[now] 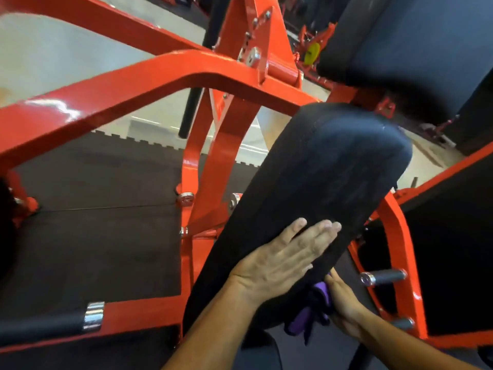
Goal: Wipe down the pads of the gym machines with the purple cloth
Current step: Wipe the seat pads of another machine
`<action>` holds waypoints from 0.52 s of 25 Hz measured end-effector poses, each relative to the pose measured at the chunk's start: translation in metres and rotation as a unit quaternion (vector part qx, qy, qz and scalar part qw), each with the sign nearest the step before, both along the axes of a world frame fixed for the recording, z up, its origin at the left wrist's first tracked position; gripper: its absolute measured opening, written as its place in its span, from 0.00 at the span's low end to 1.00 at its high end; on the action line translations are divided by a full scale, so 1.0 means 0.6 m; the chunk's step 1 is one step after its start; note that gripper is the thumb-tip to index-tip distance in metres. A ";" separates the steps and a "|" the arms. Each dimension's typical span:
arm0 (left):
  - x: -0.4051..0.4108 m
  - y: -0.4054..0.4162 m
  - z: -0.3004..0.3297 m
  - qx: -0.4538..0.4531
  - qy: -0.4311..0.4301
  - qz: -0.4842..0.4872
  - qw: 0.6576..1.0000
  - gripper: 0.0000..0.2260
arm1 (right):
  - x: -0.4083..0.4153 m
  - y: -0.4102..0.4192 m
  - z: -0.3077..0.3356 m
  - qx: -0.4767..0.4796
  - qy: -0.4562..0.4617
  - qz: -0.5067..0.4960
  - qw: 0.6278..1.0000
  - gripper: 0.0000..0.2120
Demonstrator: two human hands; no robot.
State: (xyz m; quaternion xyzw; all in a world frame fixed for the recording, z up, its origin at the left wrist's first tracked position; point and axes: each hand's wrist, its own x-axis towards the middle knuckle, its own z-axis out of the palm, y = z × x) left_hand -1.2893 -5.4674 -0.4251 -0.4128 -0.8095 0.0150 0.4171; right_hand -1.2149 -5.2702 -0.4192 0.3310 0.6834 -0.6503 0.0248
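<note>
A long black seat pad (322, 177) of an orange gym machine slants from the lower middle up to the right. My left hand (285, 260) lies flat on the pad's near end, fingers straight and together. My right hand (344, 305) is below the pad's near right edge and holds the bunched purple cloth (309, 313) against that edge. Part of the cloth hangs down loose. A second black pad (405, 41), the backrest, stands at the upper right.
Orange frame bars (149, 84) cross the left and middle of the view. Chrome-tipped black pegs (384, 276) stick out at the lower right, and another (93, 315) at the lower left. Dark rubber floor mats (101, 236) lie below. More orange machines stand far back.
</note>
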 end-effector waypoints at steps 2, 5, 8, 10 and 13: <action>-0.013 -0.007 0.009 0.010 0.006 0.056 0.998 0.32 | -0.018 0.019 -0.028 -0.002 -0.054 0.013 0.998 0.15; -0.013 0.010 -0.016 0.024 0.024 0.094 0.995 0.31 | -0.045 0.052 -0.074 -0.004 -0.075 0.001 0.997 0.20; 0.054 0.015 -0.115 0.054 -0.044 0.143 0.987 0.32 | -0.036 0.072 -0.127 -0.045 -0.053 0.002 0.998 0.17; 0.089 0.010 -0.181 0.001 -0.056 0.191 0.980 0.34 | -0.031 0.077 -0.180 -0.126 -0.093 -0.026 0.987 0.16; 0.108 0.030 -0.230 0.040 -0.087 0.225 0.970 0.36 | -0.013 0.077 -0.273 -0.225 -0.186 -0.066 0.954 0.17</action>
